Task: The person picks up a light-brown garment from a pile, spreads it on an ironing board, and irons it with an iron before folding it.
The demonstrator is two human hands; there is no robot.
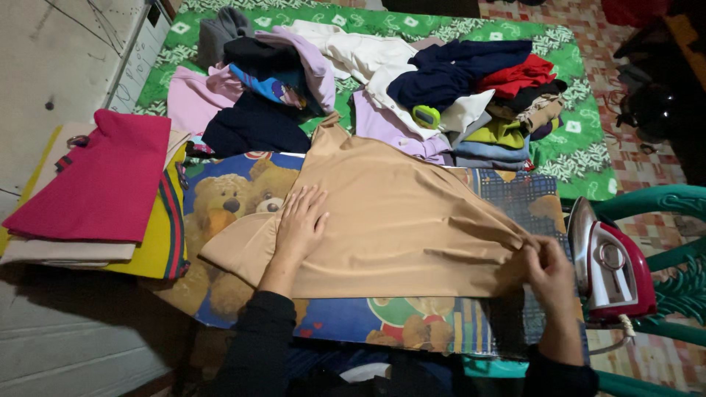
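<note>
Centrally, item one: tan garment (397, 220), spread flat across a padded ironing cloth with a teddy-bear print (243, 191), which appears to cushion the counter under it. The garment lies with its narrow end toward the clothes heap and its wide hem toward the person.

Item two: left hand (300, 224), palm down on the left part of the garment, fingers (312, 202) spread and flat, seemingly to pin the fabric so it cannot slide.

Item three: right hand (548, 268), at the garment's right corner, fingers pinching a gathered fold of the tan cloth; the pull against the pinned side looks meant to draw out creases.

Item four: red and white iron (610, 268), stood on its heel just beside the right hand, hot face away from the fabric, within easy reach.

Item five: folded stack (103, 184), red piece on top, yellow and cream beneath, set apart at the left, likely finished pieces.

Item six: heap of mixed clothes (382, 81), unfolded, on a green patterned mat (581, 125) beyond the ironing cloth.

Item seven: green plastic chair (662, 206), at the right edge, behind the iron.
</note>
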